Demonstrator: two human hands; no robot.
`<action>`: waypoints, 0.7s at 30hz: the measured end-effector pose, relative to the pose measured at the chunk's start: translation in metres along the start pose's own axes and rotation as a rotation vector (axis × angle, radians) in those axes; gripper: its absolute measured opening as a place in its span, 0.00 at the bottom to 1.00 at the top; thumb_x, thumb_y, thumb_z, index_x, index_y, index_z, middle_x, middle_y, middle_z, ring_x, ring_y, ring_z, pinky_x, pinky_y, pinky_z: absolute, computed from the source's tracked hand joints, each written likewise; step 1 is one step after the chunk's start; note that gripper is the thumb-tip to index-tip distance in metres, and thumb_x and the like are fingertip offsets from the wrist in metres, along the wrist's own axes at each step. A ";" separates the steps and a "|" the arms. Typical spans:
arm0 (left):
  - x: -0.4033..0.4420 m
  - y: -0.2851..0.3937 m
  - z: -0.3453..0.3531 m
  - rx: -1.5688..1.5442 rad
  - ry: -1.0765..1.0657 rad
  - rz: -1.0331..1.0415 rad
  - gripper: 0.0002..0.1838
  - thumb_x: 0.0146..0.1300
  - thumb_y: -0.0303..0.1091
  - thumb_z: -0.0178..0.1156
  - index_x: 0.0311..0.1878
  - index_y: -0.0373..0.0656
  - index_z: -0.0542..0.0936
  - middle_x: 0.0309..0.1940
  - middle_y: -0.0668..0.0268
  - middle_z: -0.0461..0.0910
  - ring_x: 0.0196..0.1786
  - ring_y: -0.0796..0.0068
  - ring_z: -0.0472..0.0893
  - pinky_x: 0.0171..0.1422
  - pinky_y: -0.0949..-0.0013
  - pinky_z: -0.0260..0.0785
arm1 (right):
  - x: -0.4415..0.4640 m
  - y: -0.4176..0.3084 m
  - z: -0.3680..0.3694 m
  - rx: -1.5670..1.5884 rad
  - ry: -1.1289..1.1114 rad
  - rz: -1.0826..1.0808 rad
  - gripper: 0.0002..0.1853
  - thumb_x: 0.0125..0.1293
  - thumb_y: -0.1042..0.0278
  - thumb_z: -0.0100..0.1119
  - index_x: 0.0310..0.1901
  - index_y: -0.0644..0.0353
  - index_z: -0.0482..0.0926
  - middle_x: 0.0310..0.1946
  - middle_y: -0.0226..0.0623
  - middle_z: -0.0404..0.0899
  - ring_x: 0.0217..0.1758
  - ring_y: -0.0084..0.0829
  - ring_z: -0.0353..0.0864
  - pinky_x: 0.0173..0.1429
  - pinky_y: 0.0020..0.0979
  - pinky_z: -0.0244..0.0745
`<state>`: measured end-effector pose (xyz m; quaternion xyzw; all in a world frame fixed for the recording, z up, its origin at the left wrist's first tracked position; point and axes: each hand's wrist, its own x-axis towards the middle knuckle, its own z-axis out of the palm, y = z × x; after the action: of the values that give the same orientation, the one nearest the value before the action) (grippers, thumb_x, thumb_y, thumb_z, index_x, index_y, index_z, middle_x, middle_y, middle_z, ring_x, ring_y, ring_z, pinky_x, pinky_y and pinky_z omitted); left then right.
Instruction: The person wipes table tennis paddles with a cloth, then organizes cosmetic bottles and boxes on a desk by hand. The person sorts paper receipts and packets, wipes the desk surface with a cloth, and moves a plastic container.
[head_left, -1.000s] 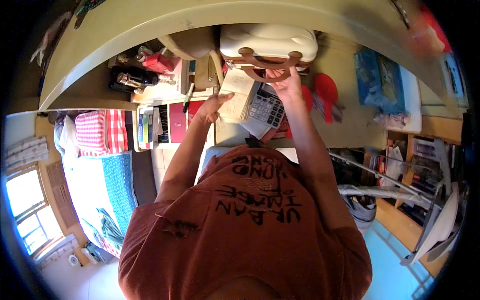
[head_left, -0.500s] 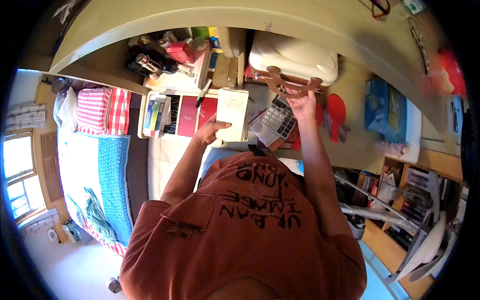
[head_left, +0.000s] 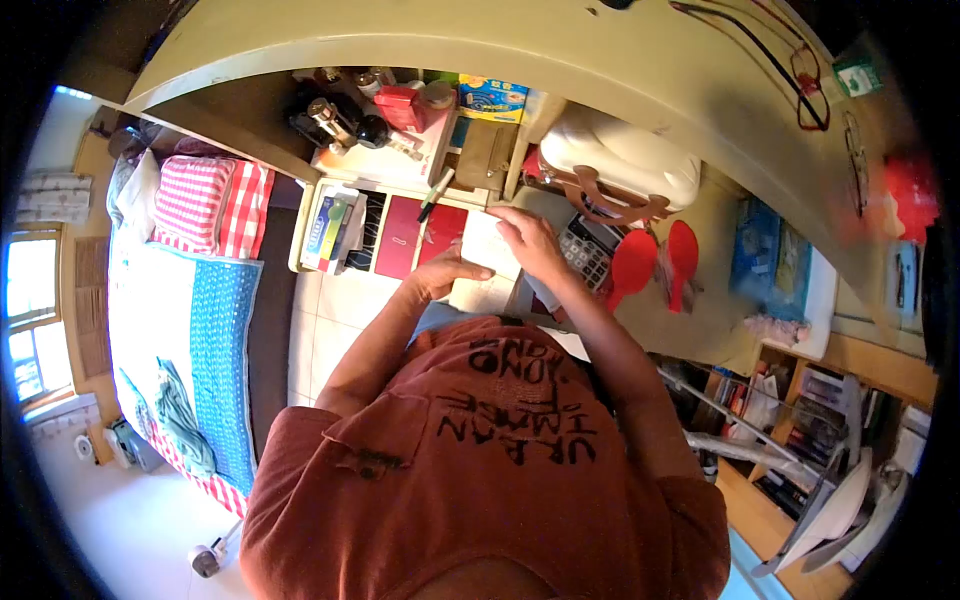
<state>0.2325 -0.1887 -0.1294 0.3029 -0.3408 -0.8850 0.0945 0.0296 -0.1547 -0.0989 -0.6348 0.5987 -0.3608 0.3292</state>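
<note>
A small notepad (head_left: 484, 292) with cream pages lies in front of my chest. My left hand (head_left: 441, 272) grips its left side, thumb laid over the page. At the upper right edge of the pad, my right hand (head_left: 532, 241) has thumb and fingers closed on the paper; the exact hold is partly hidden. Just right of that hand sits a grey calculator (head_left: 585, 252), partly covered by my wrist. Beyond it stands a white case (head_left: 622, 160) with a brown handle (head_left: 600, 200). Left of the pad, a marker (head_left: 436, 195) rests across maroon booklets (head_left: 398, 236).
Two red paddle-shaped things (head_left: 633, 262) lie right of the calculator, near a blue plastic package (head_left: 765, 250). An open drawer (head_left: 305, 215) holds books at left. Bottles and a red box (head_left: 400, 107) fill the shelf. The pale shelf edge (head_left: 400, 50) curves overhead. A bed (head_left: 220, 350) stands at left.
My right hand has left the brown handle of the white case and moved left onto the notepad. My left hand keeps hold of the pad. The view has shifted slightly.
</note>
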 end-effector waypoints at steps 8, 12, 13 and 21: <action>-0.012 0.004 -0.020 -0.202 0.228 0.146 0.30 0.62 0.36 0.68 0.65 0.40 0.70 0.57 0.59 0.78 0.58 0.65 0.78 0.62 0.60 0.73 | 0.019 0.004 0.051 0.187 0.249 0.244 0.31 0.65 0.59 0.61 0.65 0.64 0.64 0.59 0.56 0.73 0.62 0.47 0.75 0.64 0.40 0.69; 0.000 0.013 -0.024 -0.252 0.303 0.179 0.27 0.70 0.44 0.59 0.65 0.40 0.68 0.55 0.58 0.78 0.58 0.66 0.78 0.57 0.58 0.76 | 0.018 -0.002 0.088 0.621 0.191 0.503 0.29 0.66 0.56 0.60 0.63 0.62 0.66 0.53 0.46 0.75 0.56 0.40 0.76 0.60 0.41 0.71; 0.004 0.014 -0.027 -0.252 0.300 0.178 0.27 0.70 0.44 0.59 0.65 0.40 0.68 0.55 0.58 0.78 0.58 0.66 0.78 0.57 0.58 0.76 | 0.018 0.001 0.092 0.619 0.193 0.504 0.29 0.66 0.56 0.60 0.63 0.62 0.66 0.53 0.46 0.75 0.56 0.40 0.76 0.60 0.41 0.71; 0.020 0.013 -0.054 -0.304 0.247 0.163 0.26 0.67 0.33 0.61 0.64 0.33 0.67 0.55 0.54 0.78 0.53 0.63 0.81 0.54 0.61 0.79 | 0.024 0.055 0.102 0.525 0.305 0.518 0.41 0.59 0.67 0.67 0.70 0.70 0.56 0.61 0.54 0.69 0.62 0.42 0.73 0.63 0.37 0.70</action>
<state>0.2481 -0.2357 -0.1619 0.3629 -0.2124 -0.8717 0.2515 0.0889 -0.1840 -0.1974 -0.2961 0.6686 -0.4967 0.4676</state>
